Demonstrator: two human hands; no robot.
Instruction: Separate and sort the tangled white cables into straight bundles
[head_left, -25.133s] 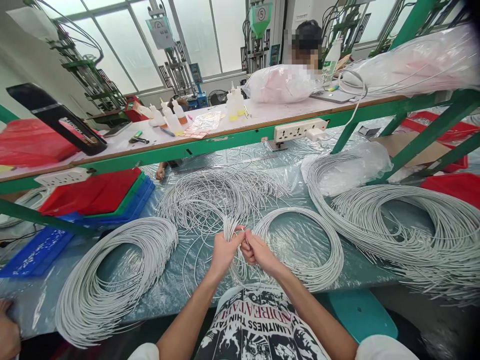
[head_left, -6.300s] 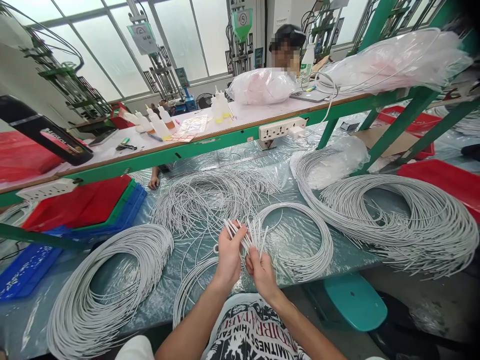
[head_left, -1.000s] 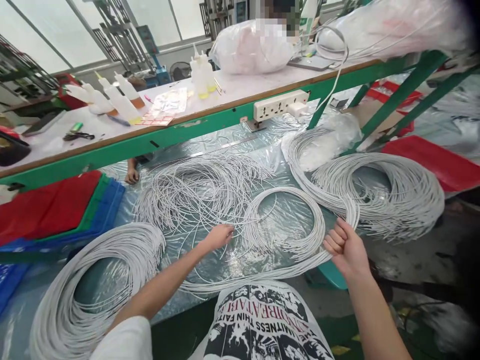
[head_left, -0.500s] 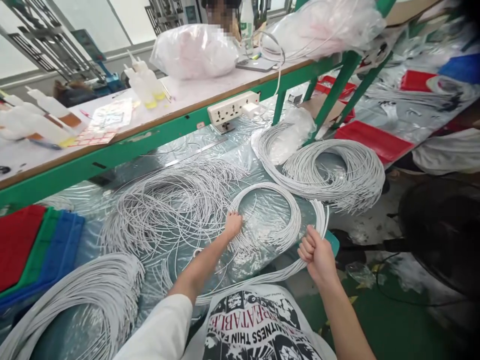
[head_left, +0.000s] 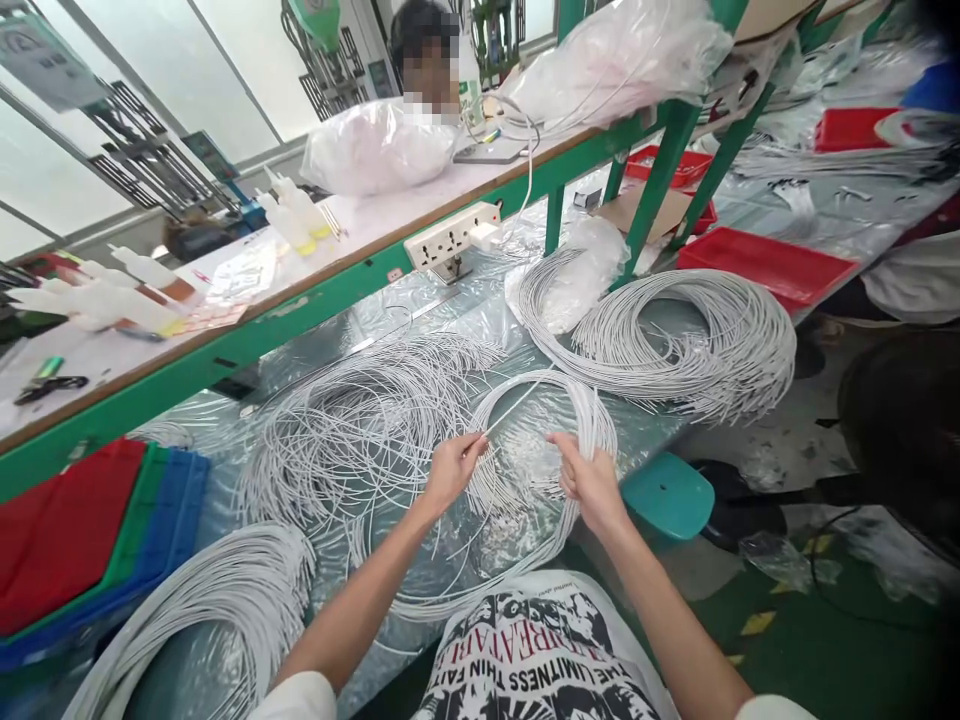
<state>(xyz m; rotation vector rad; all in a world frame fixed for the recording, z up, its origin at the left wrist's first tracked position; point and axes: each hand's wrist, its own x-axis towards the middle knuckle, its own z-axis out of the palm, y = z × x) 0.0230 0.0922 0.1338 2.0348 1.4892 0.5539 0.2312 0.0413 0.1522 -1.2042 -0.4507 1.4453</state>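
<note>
My left hand pinches the end of a single white wire that runs up and to the right across a small coil of white wires. That coil lies on the plastic-covered table in front of me. My right hand is closed over the coil's right side, where the bundle curves down toward my shirt. A loose tangle of white wires spreads just left of my left hand.
A large wire coil lies at the right and another coil at the lower left. A green-framed shelf carries a power strip, squeeze bottles and plastic bags. Stacked trays sit left, a teal stool right. A person sits opposite.
My right hand has come in from the table's right edge with its wire bundle and now sits on the small coil. My left hand has taken hold of one wire.
</note>
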